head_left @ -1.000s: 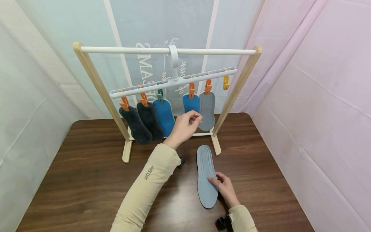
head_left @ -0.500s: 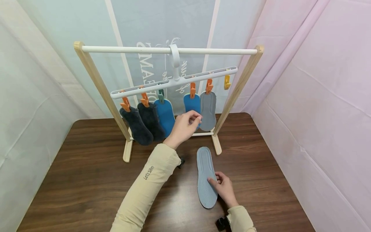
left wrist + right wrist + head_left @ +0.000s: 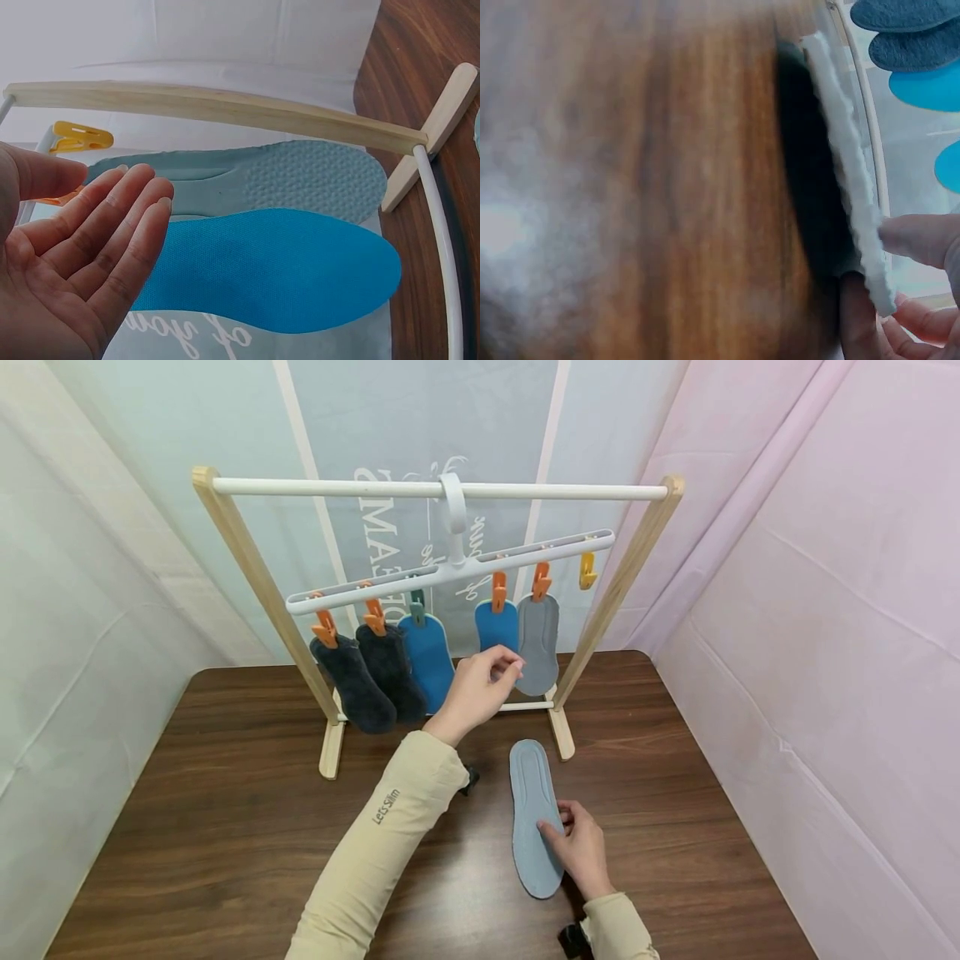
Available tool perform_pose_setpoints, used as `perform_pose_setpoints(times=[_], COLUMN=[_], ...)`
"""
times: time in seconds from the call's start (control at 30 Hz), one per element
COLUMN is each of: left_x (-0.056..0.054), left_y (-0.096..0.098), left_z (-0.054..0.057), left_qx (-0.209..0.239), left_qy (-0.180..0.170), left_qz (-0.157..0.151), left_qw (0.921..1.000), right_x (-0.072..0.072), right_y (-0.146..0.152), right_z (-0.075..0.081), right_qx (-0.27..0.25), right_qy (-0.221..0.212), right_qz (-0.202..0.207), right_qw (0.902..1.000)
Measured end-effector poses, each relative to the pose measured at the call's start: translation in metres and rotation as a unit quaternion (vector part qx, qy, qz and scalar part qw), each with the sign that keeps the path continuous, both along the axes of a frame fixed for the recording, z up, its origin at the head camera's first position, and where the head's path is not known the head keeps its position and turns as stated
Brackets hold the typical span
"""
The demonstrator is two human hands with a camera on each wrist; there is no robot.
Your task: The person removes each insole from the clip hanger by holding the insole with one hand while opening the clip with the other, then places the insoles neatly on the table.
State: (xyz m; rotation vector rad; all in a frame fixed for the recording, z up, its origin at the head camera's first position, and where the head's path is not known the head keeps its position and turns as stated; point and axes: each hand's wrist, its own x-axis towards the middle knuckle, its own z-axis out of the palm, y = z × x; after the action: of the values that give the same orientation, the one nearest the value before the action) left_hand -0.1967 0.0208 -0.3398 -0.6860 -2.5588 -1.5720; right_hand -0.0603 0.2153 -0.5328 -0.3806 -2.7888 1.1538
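My left hand (image 3: 474,687) is held up in front of the hanging insoles with its fingers loosely bent; in the left wrist view nothing lies between thumb and fingers. Behind it hang a blue insole (image 3: 285,270), partly covered by the hand in the head view, and a grey insole (image 3: 537,647). Low over the table's right part, my right hand (image 3: 585,852) pinches another grey insole (image 3: 531,793) at its right edge, thumb on top and fingers beneath. The right wrist view shows this insole (image 3: 851,172) edge-on, above its dark shadow.
A wooden stand (image 3: 255,585) with a white rail carries a white clip hanger (image 3: 390,587). Two dark fuzzy insoles (image 3: 352,685) and another blue insole (image 3: 426,656) hang from clips on its left. A yellow clip (image 3: 587,572) at the right end holds nothing.
The far end of the grey insole in the right hand has shifted slightly toward the person. The left hand stays in place.
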Motion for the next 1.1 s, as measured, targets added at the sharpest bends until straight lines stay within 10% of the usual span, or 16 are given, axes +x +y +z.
perform_pose_setpoints(times=[0.5,1.1], left_x=[-0.002,0.002], left_y=[-0.002,-0.003], left_z=[0.0,0.005], left_qx=[0.005,0.0], left_qy=[0.006,-0.002], left_qz=[-0.01,-0.007], left_qw=[0.9999,1.0], right_x=[0.002,-0.027], right_y=[0.0,0.017], right_z=[0.004,0.032], right_qx=[0.095,0.006], right_qy=[0.014,0.002], right_qz=[0.013,0.049], right_qw=[0.9953,0.9988])
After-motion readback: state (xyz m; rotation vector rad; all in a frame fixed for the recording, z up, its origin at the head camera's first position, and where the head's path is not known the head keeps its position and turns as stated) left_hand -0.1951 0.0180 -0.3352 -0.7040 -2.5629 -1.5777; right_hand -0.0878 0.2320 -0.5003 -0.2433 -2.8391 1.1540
